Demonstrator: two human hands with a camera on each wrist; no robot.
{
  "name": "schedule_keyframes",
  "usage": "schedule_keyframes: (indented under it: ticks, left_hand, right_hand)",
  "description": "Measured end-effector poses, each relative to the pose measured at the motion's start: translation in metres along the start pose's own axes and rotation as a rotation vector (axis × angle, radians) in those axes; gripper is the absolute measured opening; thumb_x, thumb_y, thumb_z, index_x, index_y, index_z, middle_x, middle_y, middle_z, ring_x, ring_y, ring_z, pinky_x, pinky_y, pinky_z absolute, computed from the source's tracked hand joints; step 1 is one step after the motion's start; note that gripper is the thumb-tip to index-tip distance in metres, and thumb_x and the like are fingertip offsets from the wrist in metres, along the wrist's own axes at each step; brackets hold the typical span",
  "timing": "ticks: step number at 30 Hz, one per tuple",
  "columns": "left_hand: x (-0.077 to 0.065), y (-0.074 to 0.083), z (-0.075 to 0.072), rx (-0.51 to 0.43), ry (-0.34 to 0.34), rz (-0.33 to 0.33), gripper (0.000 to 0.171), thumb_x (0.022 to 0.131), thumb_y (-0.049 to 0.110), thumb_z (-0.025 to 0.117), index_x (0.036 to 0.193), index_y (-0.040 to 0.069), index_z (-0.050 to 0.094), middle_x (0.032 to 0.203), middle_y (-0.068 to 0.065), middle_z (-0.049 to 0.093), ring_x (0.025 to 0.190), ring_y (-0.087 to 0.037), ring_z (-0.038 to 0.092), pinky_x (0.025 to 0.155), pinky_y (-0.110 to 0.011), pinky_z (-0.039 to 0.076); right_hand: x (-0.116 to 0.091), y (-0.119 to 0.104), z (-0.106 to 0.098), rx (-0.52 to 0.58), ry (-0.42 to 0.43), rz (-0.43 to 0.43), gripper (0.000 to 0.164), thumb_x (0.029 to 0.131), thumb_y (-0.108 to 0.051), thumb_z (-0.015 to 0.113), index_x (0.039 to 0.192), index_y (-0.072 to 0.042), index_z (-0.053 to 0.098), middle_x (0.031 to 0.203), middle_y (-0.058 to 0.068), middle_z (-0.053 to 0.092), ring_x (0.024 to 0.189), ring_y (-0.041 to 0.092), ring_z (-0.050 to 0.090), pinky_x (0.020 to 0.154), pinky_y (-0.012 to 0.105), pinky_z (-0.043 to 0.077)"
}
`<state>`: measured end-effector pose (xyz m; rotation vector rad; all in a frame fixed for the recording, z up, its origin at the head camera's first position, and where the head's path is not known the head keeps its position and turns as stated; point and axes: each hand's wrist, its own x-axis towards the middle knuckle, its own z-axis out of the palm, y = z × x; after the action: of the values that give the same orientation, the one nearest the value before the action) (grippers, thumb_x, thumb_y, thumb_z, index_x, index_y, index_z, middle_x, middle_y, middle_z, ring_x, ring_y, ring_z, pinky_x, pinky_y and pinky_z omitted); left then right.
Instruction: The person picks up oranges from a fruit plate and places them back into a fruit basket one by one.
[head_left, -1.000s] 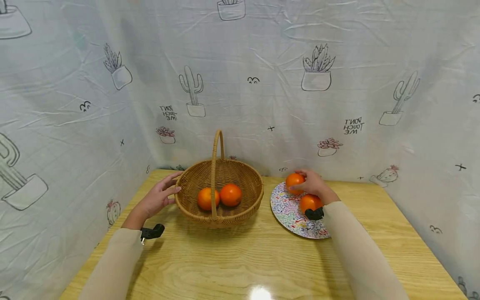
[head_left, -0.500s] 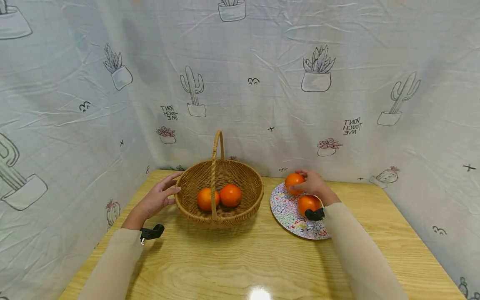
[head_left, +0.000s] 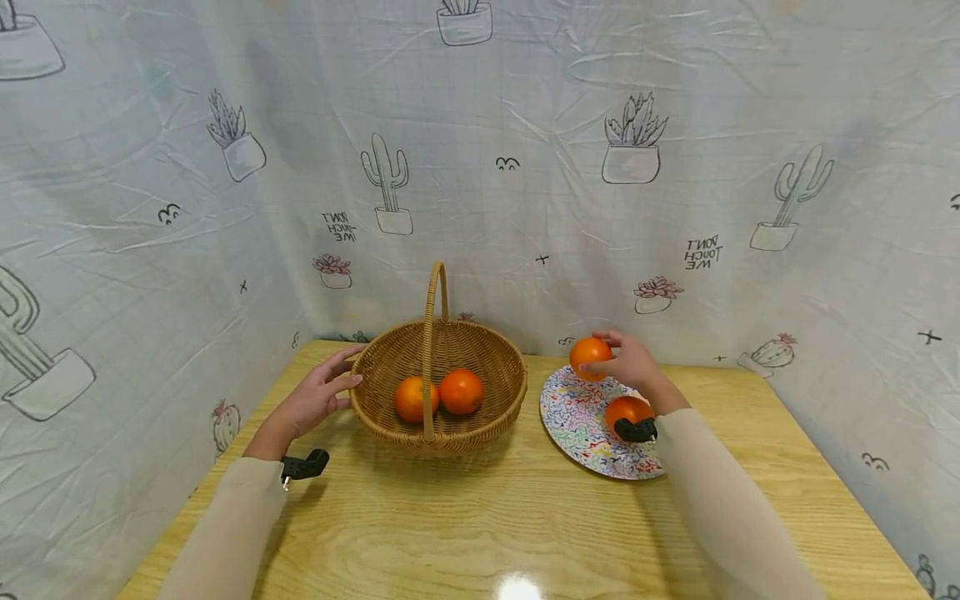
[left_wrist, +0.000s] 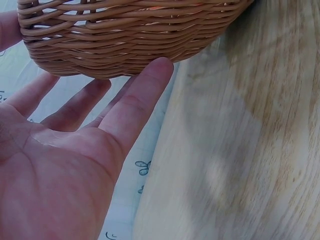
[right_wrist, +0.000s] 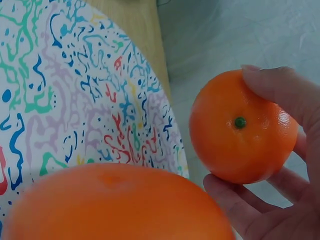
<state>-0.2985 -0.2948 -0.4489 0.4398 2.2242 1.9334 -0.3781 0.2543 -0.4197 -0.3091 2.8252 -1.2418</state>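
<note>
In the head view my right hand (head_left: 628, 364) holds an orange (head_left: 589, 358) between thumb and fingers, just above the far edge of a round patterned plate (head_left: 566, 425). The right wrist view shows this orange (right_wrist: 235, 135) with its green stem spot. A second orange (head_left: 627, 412) rests on the plate, partly hidden by the black wrist mount. On the left stands a wicker basket (head_left: 495, 354) with an upright arched handle. Inside lie two oranges, one (head_left: 461, 392) beside the other (head_left: 411, 400). My left hand (head_left: 322, 392) touches the basket's left outer side with fairly straight fingers (left_wrist: 140, 100).
Everything stands on a light wooden table (head_left: 465, 525). Behind and to the left hangs a pale curtain (head_left: 540, 208) printed with potted cacti. The basket's tall handle (head_left: 429, 350) arches over its opening. A strip of table separates basket and plate.
My right hand has lifted the orange slightly up off the plate. The orange left on the plate has shifted slightly to the right. My left hand stays at the basket.
</note>
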Motion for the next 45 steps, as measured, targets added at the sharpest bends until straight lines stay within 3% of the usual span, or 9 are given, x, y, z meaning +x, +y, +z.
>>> schedule_keyframes:
  ticks: [11,22,31,39,45]
  left_hand:
    - [-0.001,-0.001,0.0,-0.008,-0.005,0.004,0.069,0.108,0.023,0.055,0.166,0.016,0.019,0.165,-0.025,0.023,0.135,-0.028,0.052,0.093,-0.034,0.06]
    - [-0.001,0.001,0.001,-0.012,-0.007,0.001,0.068,0.108,0.022,0.055,0.166,0.017,0.019,0.165,-0.025,0.022,0.136,-0.03,0.051,0.093,-0.035,0.06]
    - [-0.001,0.003,0.001,-0.007,-0.002,-0.01,0.07,0.107,0.024,0.056,0.166,0.017,0.018,0.165,-0.025,0.021,0.139,-0.035,0.046,0.094,-0.036,0.06]
    - [-0.001,0.005,0.001,0.003,-0.002,-0.009,0.068,0.108,0.022,0.054,0.166,0.017,0.018,0.166,-0.025,0.02,0.14,-0.037,0.044,0.096,-0.038,0.059]
    - [-0.002,0.005,0.002,0.001,0.004,-0.017,0.07,0.108,0.023,0.056,0.166,0.017,0.018,0.166,-0.025,0.02,0.139,-0.034,0.046,0.095,-0.037,0.059]
  right_hand:
    - [-0.008,-0.016,-0.003,0.051,0.023,-0.058,0.078,0.088,-0.033,0.083,0.153,-0.01,0.047,0.149,0.025,0.05,0.123,0.043,0.056,0.095,0.048,0.056]
    - [-0.02,-0.052,0.004,0.155,0.009,-0.115,0.078,0.084,-0.037,0.086,0.151,-0.017,0.051,0.149,0.019,0.053,0.118,0.041,0.066,0.092,0.047,0.059]
    - [-0.026,-0.087,0.008,0.255,-0.031,-0.133,0.076,0.084,-0.032,0.087,0.15,-0.02,0.052,0.15,0.013,0.053,0.12,0.038,0.064,0.094,0.048,0.058]
    - [-0.023,-0.112,0.021,0.314,-0.038,-0.154,0.076,0.082,-0.032,0.089,0.149,-0.021,0.054,0.148,0.013,0.054,0.118,0.037,0.066,0.088,0.04,0.057]
    - [-0.019,-0.129,0.037,0.397,-0.052,-0.159,0.072,0.081,-0.026,0.089,0.146,-0.021,0.057,0.146,0.012,0.055,0.117,0.036,0.065,0.092,0.043,0.057]
